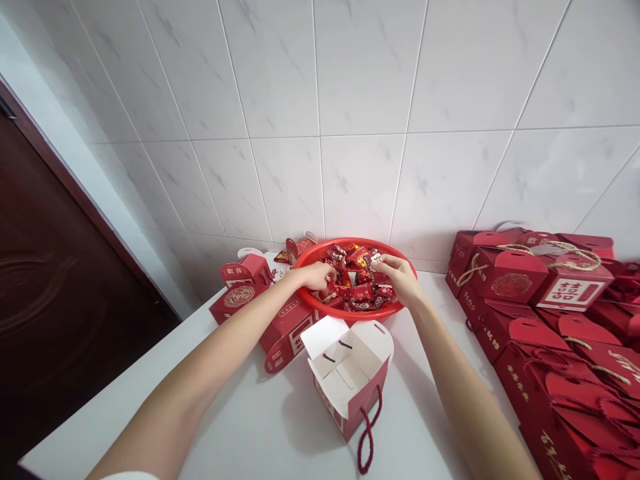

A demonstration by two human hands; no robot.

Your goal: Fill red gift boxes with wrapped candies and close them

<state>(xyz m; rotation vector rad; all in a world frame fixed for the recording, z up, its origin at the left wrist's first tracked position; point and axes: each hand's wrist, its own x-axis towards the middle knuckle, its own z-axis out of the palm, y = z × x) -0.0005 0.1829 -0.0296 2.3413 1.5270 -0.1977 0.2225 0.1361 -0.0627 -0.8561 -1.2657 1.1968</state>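
A red plastic basket point(320, 257) holds many wrapped candies point(361, 293), mostly in red wrappers. My left hand point(319, 275) reaches in over its left side with curled fingers down among the candies; what they grip, if anything, is hidden. At the right side of the basket, my right hand point(399, 273) pinches a wrapped candy point(376, 259) with a white patch and dark print. Nearer to me, between my forearms, an open red gift box point(345, 373) stands with its white flaps up. Its inside shows bare white walls, and a dark red cord handle hangs from its side.
Red gift boxes point(287, 330) sit to the left of the basket. A large stack of closed red boxes point(515, 273) with rope handles fills the right side of the white table point(250, 427). Behind rises a tiled wall point(365, 187); a dark door point(50, 267) is at left.
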